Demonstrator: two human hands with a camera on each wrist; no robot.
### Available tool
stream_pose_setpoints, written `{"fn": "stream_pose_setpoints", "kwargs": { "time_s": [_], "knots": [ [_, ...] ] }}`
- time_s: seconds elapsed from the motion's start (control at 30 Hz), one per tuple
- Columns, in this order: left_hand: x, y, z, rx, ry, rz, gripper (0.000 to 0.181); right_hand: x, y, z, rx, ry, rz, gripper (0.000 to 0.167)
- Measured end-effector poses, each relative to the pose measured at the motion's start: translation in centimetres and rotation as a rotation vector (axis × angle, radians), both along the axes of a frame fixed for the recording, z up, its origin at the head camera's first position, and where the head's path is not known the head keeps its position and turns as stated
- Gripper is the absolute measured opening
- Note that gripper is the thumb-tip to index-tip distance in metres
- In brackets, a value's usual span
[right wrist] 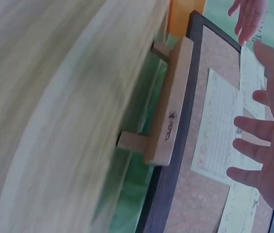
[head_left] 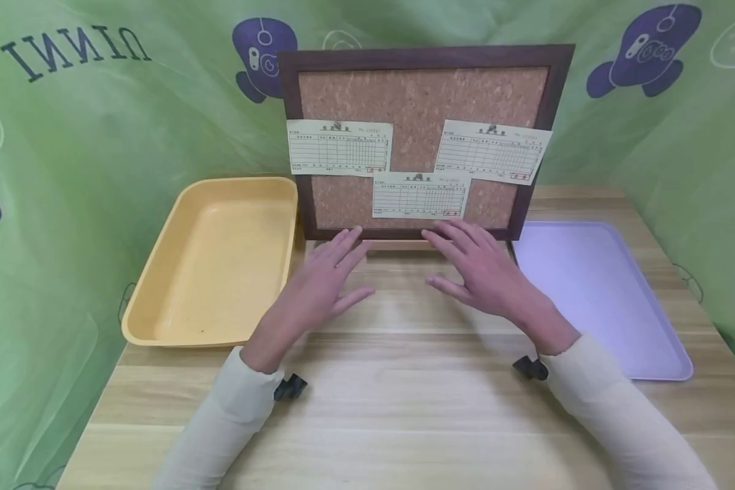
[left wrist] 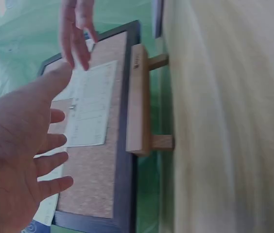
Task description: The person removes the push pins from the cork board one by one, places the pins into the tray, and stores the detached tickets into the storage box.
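Note:
A dark-framed cork board (head_left: 422, 95) leans upright on a wooden stand (left wrist: 138, 102), its ledge also seen in the right wrist view. Three printed slips are on the board: one at left (head_left: 339, 148), one at right (head_left: 493, 151), one lower in the middle (head_left: 421, 195). My left hand (head_left: 318, 279) is held in front of the board's lower left part, fingers spread, holding nothing. Opposite it, my right hand (head_left: 486, 272) is before the lower right part, fingers apart and holding nothing. Whether any fingertip touches the board, I cannot tell.
On the left of the wooden table (head_left: 404, 408) lies a yellow tray (head_left: 220, 265). A flat lilac tray (head_left: 594, 292) lies on the right, close to the board's lower right corner. A green printed cloth (head_left: 128, 122) hangs behind and at both sides.

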State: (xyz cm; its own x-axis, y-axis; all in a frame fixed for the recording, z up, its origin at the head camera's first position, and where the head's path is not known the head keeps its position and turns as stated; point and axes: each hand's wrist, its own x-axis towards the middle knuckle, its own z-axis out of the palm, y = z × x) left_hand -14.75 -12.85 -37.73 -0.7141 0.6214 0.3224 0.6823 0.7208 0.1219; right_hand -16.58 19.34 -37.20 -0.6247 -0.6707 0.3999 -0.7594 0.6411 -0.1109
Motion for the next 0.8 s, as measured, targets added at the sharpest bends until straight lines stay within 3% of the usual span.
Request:
{"fn": "stream_pose_setpoints", "kwargs": {
  "time_s": [0.17, 0.37, 0.63, 0.8],
  "knots": [
    [-0.2, -0.7, 1.4, 0.196, 0.083, 0.042, 0.063, -0.7, -1.0, 0.8, -0.086, 0.069, 0.003, 0.061],
    [-0.9, -2.1, 3.1, 0.445, 0.039, 0.151, 0.048, -1.7, -2.5, 1.9, -0.168, 0.109, -0.036, 0.043],
    [-3.7, -4.1, 5.1, 0.708, -0.011, 0.257, 0.033, -4.1, -5.6, 3.7, -0.292, 0.127, -0.040, 0.022],
    [-5.2, -4.9, 5.4, 0.789, -0.015, 0.334, 0.027, -5.6, -7.3, 4.9, -0.338, 0.139, -0.061, 0.016]
  ]
}}
